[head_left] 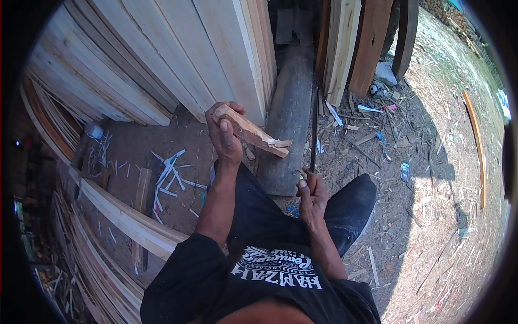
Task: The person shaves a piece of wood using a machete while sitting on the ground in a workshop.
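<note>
My left hand (pixel 226 132) is closed around a short, rough-cut piece of wood (pixel 253 133), its splintered end slanting down to the right. To the right, my right hand (pixel 313 194) is closed at the lower end of a long, thin dark bar (pixel 314 129), which points away from me. The bar looks like a blade seen edge-on, but its kind is not clear. A small curled bit shows by the right thumb. The wood and the bar are apart. Between my knees, under the wood's tip, lies a thick grey log (pixel 288 108).
Tall pale planks (pixel 178 48) lean in rows at the far left, with darker boards (pixel 371 46) at the far right. A long pale beam (pixel 124 213) lies left of me. White strips (pixel 170 175) and wood chips litter the ground. An orange-brown stick (pixel 475 146) lies far right.
</note>
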`<state>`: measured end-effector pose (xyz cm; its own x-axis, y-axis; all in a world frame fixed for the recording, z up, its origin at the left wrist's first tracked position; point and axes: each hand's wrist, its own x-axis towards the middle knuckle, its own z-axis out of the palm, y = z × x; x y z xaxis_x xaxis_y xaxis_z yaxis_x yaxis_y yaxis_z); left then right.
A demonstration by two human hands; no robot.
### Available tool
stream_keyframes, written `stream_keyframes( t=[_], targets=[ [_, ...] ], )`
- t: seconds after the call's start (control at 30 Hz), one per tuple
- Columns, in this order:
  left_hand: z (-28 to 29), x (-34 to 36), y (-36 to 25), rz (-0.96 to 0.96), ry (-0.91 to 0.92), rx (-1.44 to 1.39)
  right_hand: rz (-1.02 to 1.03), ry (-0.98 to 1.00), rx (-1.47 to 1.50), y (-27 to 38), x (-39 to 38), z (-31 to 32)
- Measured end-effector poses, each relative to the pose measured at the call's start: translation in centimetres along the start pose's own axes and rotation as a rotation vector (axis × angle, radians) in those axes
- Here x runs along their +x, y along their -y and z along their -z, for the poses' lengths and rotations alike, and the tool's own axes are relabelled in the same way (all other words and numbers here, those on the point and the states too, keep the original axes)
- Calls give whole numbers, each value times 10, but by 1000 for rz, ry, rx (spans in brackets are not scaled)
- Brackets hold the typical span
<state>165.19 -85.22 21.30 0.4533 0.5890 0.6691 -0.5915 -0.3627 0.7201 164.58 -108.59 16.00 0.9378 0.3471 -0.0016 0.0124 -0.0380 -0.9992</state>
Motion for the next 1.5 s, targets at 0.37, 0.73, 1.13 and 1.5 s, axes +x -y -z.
stream_keyframes(
  t=[0.37,0.73,1.13,1.5],
  targets=[
    [4,-14,-72,264,-69,64,-28,210,-13,54,8,-29],
    [-14,-24,-61,148,-53,40,277,131,-177,56,26,-48],
    [-35,-16,-53,147,-74,82,595,43,126,44,26,-35],
    [-24,-17,-54,184,-106,32,702,186,916,126,17,-11]
  ],
)
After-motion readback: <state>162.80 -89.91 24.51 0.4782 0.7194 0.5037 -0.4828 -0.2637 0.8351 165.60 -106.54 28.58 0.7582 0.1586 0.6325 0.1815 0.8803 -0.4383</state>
